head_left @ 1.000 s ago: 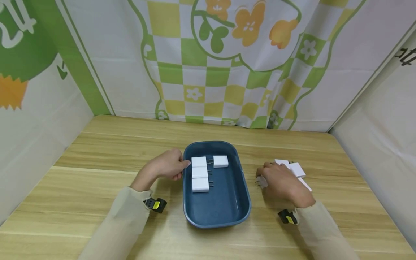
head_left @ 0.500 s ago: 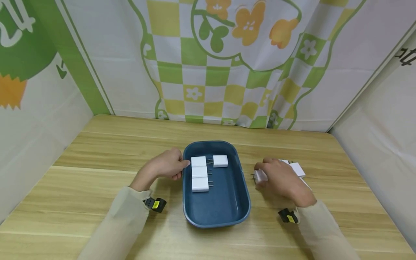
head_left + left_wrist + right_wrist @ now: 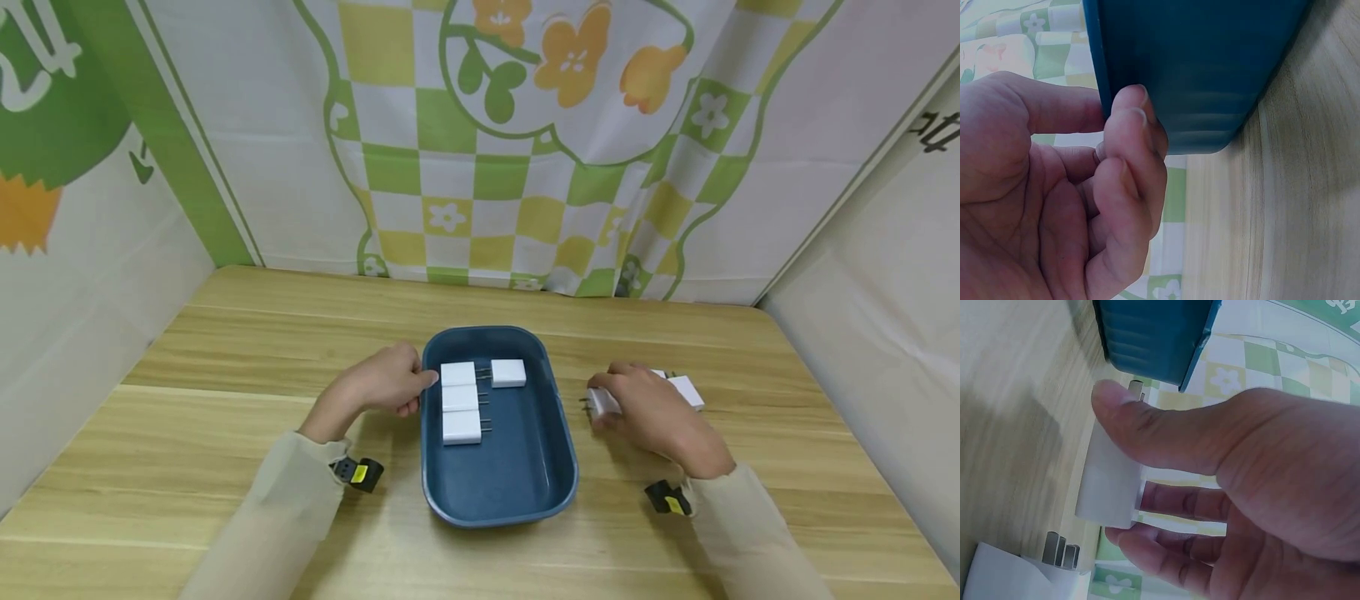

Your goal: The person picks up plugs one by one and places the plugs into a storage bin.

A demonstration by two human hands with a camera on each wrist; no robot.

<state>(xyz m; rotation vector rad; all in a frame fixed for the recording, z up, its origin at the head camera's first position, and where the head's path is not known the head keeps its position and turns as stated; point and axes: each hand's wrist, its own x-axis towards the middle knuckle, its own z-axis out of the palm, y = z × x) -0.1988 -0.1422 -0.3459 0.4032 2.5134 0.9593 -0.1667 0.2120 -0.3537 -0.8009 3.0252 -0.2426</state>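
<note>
The two hands are well apart, one on each side of a blue tub (image 3: 517,475). The left hand (image 3: 386,379) pinches the tub's side edge, with the thumb on the rim and the fingers curled against the outside wall. The right hand (image 3: 651,408) holds a white plug (image 3: 603,403) between its thumb and fingers, near the tub but outside it, with the metal pins pointing at the tub. I can't tell if this plug touches the wooden table (image 3: 225,358). Inside the tub, three white plugs (image 3: 461,398) sit touching in a line along the left side, pins pointing right. A fourth plug (image 3: 508,373) lies across from the farthest one, its pins pointing left. More plugs (image 3: 686,392) lie by the right hand, partly hidden.
</note>
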